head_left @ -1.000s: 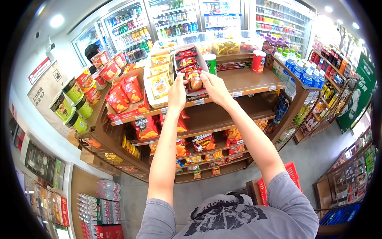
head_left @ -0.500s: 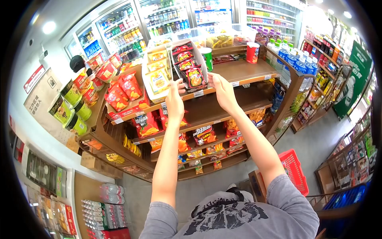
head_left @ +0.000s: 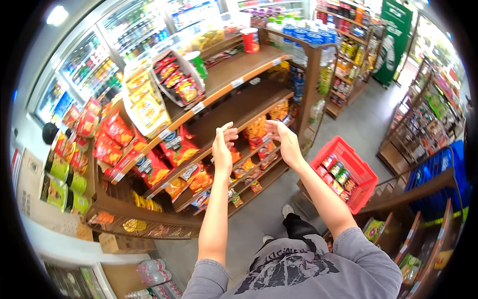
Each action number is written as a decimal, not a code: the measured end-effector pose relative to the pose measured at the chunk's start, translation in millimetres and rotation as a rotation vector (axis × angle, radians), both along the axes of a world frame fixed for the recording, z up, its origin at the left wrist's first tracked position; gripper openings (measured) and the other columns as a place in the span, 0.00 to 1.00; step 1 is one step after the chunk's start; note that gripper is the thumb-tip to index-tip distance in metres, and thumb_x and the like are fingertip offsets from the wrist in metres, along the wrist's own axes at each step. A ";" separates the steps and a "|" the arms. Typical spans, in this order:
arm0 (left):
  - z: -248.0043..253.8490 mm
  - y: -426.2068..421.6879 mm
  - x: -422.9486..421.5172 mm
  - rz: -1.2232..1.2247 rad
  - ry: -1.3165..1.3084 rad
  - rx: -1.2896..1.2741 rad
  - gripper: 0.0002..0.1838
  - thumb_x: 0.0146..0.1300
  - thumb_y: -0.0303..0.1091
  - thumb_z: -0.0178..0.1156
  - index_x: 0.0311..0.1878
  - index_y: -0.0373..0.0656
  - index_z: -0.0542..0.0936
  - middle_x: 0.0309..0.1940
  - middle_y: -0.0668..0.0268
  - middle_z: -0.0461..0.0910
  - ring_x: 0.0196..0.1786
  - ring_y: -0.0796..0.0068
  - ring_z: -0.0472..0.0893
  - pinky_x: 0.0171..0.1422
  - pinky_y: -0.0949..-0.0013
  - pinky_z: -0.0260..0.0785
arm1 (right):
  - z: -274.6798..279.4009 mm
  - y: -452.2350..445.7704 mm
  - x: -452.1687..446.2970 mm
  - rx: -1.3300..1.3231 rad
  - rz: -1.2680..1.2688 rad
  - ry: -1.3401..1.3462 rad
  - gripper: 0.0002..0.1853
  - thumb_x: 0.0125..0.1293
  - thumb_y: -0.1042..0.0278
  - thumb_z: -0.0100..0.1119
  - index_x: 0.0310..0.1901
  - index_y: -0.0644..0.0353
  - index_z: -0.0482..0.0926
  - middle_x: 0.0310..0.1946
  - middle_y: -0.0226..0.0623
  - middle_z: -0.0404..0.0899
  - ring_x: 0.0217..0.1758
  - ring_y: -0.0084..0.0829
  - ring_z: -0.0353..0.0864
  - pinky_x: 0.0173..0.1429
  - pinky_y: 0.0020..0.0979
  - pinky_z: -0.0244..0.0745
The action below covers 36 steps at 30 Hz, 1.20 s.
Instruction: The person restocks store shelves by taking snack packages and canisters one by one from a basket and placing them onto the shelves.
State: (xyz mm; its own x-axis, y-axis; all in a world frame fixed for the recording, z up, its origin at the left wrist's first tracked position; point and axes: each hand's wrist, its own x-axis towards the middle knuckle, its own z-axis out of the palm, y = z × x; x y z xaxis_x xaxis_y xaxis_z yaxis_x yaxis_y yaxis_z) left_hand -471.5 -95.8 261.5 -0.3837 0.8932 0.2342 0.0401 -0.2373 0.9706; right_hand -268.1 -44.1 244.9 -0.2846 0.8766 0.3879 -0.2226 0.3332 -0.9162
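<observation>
My left hand (head_left: pixel 223 145) is raised in front of the shelf unit (head_left: pixel 234 107), fingers apart and holding nothing. To its right my right hand (head_left: pixel 285 139), open and empty as well, faces it across a gap. Up and left of both hands, a white box of black and red packets (head_left: pixel 178 79) rests tilted on the top shelf. Beside that box stand a box of yellow packets (head_left: pixel 144 102) and a green can (head_left: pixel 196 64). Farther right on the same shelf is a red canister (head_left: pixel 250 40). Bags of chips (head_left: pixel 199 178) fill parts of the lower shelves.
A red basket (head_left: pixel 366 175) holding several cans and packets is at my right side. Bowl noodles (head_left: pixel 58 167) stand at the far left. Water bottles (head_left: pixel 309 34) are behind the shelf unit's right end. A blue crate stack (head_left: pixel 433 174) and low shelves are at the right.
Both hands have come away from the box of black and red packets, back and down. The view has turned right, and the red basket's contents now show.
</observation>
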 end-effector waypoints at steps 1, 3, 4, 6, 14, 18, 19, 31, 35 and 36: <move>-6.4 1.5 10.7 -0.034 -0.004 -0.004 0.31 0.80 0.54 0.31 0.59 0.43 0.79 0.47 0.63 0.84 0.46 0.75 0.80 0.51 0.70 0.66 | -4.0 -4.6 15.9 -0.023 -0.030 -0.001 0.29 0.80 0.49 0.34 0.62 0.69 0.72 0.57 0.45 0.77 0.60 0.34 0.76 0.64 0.36 0.72; -17.6 2.7 35.2 -0.086 -0.023 -0.019 0.31 0.80 0.54 0.32 0.59 0.41 0.79 0.47 0.63 0.83 0.46 0.75 0.79 0.52 0.69 0.66 | -14.4 -11.7 49.4 -0.059 -0.095 -0.011 0.29 0.80 0.49 0.34 0.62 0.68 0.72 0.57 0.45 0.77 0.60 0.34 0.77 0.64 0.36 0.72; -22.6 3.3 47.7 -0.111 -0.026 -0.021 0.31 0.80 0.54 0.32 0.59 0.41 0.79 0.47 0.63 0.83 0.46 0.75 0.79 0.52 0.69 0.66 | -20.3 -14.2 67.8 -0.073 -0.125 -0.018 0.29 0.80 0.49 0.34 0.63 0.68 0.72 0.57 0.45 0.78 0.60 0.34 0.77 0.63 0.36 0.72; -31.4 6.4 71.0 -0.177 -0.058 -0.059 0.32 0.80 0.54 0.32 0.60 0.39 0.78 0.47 0.63 0.83 0.46 0.75 0.79 0.53 0.69 0.66 | -29.3 -19.8 102.4 -0.113 -0.207 0.043 0.27 0.80 0.51 0.36 0.61 0.65 0.74 0.53 0.42 0.79 0.57 0.31 0.77 0.61 0.33 0.73; -67.3 27.3 184.0 -0.382 -0.078 -0.168 0.30 0.80 0.54 0.33 0.61 0.42 0.78 0.48 0.64 0.83 0.47 0.77 0.79 0.51 0.73 0.66 | -66.9 -46.7 251.4 -0.221 -0.522 -0.013 0.28 0.80 0.48 0.34 0.63 0.64 0.73 0.56 0.44 0.78 0.60 0.34 0.76 0.63 0.36 0.71; -90.8 32.0 241.8 -0.498 -0.014 -0.213 0.30 0.80 0.53 0.33 0.62 0.42 0.78 0.48 0.63 0.83 0.47 0.74 0.79 0.52 0.69 0.67 | -94.4 -66.4 320.3 -0.307 -0.658 -0.035 0.28 0.80 0.48 0.33 0.64 0.62 0.72 0.59 0.45 0.77 0.62 0.36 0.76 0.65 0.37 0.70; -104.0 34.7 253.2 -0.535 0.001 -0.220 0.31 0.79 0.57 0.33 0.63 0.43 0.76 0.48 0.65 0.83 0.47 0.77 0.79 0.51 0.71 0.67 | -104.7 -68.6 337.3 -0.324 -0.670 -0.022 0.29 0.80 0.47 0.32 0.64 0.61 0.72 0.59 0.46 0.77 0.63 0.36 0.75 0.65 0.37 0.70; -190.9 19.9 378.9 -0.782 0.004 -0.498 0.32 0.78 0.59 0.35 0.62 0.43 0.76 0.48 0.65 0.82 0.46 0.78 0.79 0.50 0.72 0.67 | -193.1 -139.0 433.1 -0.591 -0.857 0.113 0.31 0.78 0.41 0.35 0.67 0.58 0.70 0.62 0.41 0.74 0.63 0.33 0.74 0.65 0.36 0.70; -214.7 20.0 402.3 -0.889 0.045 -0.590 0.31 0.78 0.58 0.35 0.61 0.43 0.78 0.45 0.65 0.83 0.45 0.79 0.79 0.49 0.73 0.68 | -224.9 -160.8 432.8 -0.687 -0.918 0.180 0.31 0.78 0.42 0.35 0.68 0.58 0.69 0.63 0.43 0.73 0.64 0.34 0.74 0.67 0.36 0.68; -220.2 21.7 407.9 -0.905 0.051 -0.617 0.31 0.79 0.58 0.35 0.61 0.43 0.78 0.45 0.64 0.83 0.45 0.79 0.79 0.49 0.73 0.68 | -229.8 -163.9 430.4 -0.719 -0.927 0.198 0.31 0.78 0.42 0.35 0.68 0.59 0.69 0.64 0.45 0.73 0.65 0.36 0.73 0.68 0.36 0.68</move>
